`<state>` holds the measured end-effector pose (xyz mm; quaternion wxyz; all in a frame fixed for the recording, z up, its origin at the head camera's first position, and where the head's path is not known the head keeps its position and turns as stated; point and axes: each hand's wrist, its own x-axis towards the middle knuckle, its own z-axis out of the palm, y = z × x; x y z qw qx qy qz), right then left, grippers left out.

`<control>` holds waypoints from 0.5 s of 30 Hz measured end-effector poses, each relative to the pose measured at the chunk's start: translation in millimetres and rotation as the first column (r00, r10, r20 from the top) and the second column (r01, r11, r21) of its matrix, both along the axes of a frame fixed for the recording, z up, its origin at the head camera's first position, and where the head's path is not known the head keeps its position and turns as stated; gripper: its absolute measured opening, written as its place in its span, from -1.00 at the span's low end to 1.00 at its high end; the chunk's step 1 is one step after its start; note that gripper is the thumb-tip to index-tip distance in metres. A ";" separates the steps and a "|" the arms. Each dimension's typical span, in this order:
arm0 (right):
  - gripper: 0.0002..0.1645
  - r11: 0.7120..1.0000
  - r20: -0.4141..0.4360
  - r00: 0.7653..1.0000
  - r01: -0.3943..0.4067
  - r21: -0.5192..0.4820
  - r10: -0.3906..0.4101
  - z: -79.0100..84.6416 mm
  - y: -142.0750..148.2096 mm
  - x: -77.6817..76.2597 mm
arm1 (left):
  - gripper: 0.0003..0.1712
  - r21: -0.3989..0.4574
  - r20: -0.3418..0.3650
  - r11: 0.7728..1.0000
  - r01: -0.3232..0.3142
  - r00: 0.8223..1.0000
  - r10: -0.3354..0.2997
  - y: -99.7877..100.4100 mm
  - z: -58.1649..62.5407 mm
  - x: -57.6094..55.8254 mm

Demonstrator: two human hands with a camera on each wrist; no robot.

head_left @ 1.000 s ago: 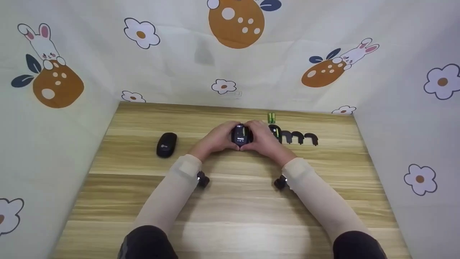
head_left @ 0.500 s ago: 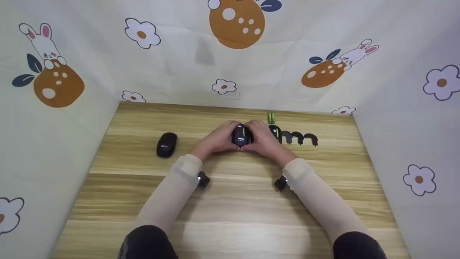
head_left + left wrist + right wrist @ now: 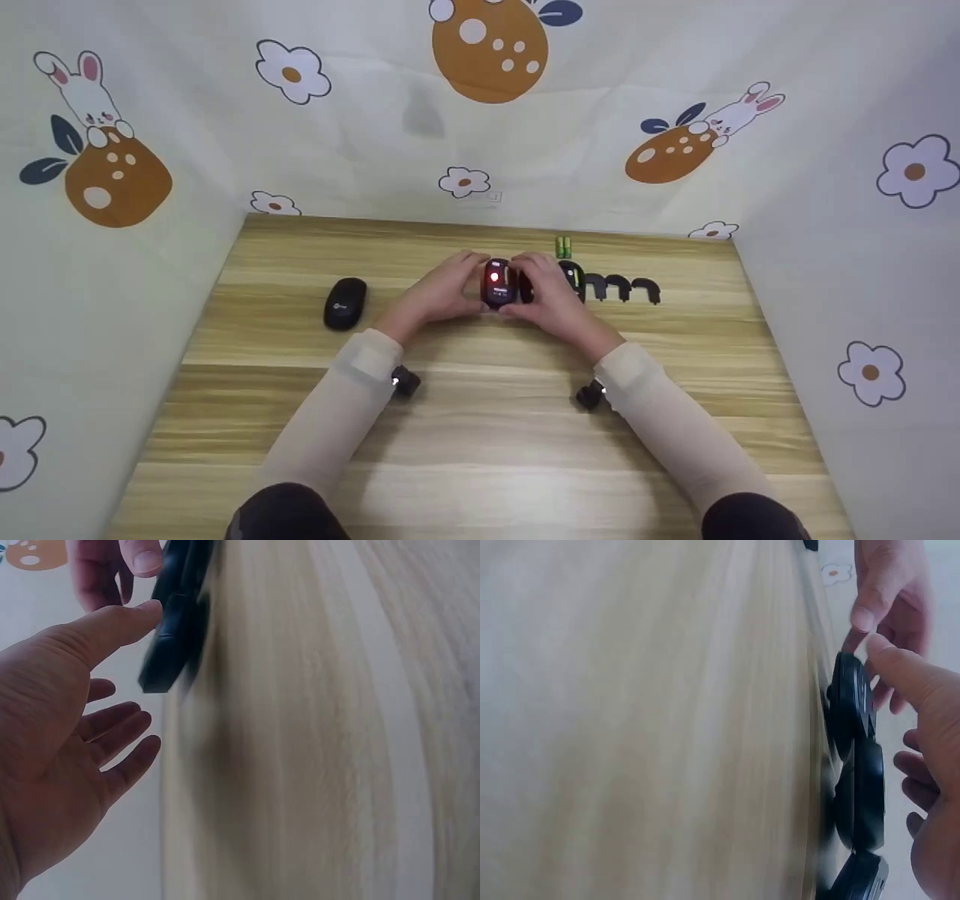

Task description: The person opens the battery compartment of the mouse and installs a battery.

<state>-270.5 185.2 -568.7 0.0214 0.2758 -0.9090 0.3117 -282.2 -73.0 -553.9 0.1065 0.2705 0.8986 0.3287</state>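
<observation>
A black computer mouse (image 3: 500, 294) lies underside up between both hands, a red light glowing on its base. My left hand (image 3: 444, 289) is at its left side; the left wrist view shows that thumb by the end of the mouse (image 3: 166, 652) and the other fingers relaxed, apart from it. My right hand (image 3: 551, 296) reaches over from the right, thumb tip near the same mouse's front end. In the right wrist view its fingers are loose and hold nothing. Whether either thumb touches is unclear. A second upturned mouse (image 3: 866, 795) sits partly hidden under my right hand.
Another upturned mouse (image 3: 575, 276) shows a green battery. Beyond it lie two green batteries (image 3: 563, 247). Three curved black covers (image 3: 619, 287) line up to the right. A black mouse (image 3: 345, 304) rests upright at left. Patterned cloth (image 3: 360, 135) walls surround the wooden table (image 3: 487, 450).
The red light has come on in the mouse's base. My left hand has eased away to the left, loosening from the mouse; the right hand's fingers have loosened slightly.
</observation>
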 end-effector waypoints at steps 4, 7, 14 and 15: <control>-0.04 0.997 -0.011 1.000 -0.002 -0.076 0.001 0.2 -6.1 11.4 | -0.05 0.019 -0.002 1.000 -0.010 1.000 0.010 -12.9 10.9 11.4; -0.08 0.993 -0.027 0.999 -0.023 -0.119 0.020 -0.5 -12.9 19.8 | -0.15 0.023 0.000 1.000 -0.018 1.000 0.018 -25.9 17.0 22.5; -0.12 0.983 -0.072 0.993 -0.105 -0.153 0.095 -2.8 -32.1 37.2 | -0.27 0.052 -0.021 0.998 -0.023 0.999 0.024 -61.0 19.9 47.2; -0.13 0.981 -0.072 0.991 -0.119 -0.152 0.109 -3.2 -35.3 39.5 | -0.28 0.056 -0.017 0.998 -0.032 0.999 0.033 -66.3 19.7 51.0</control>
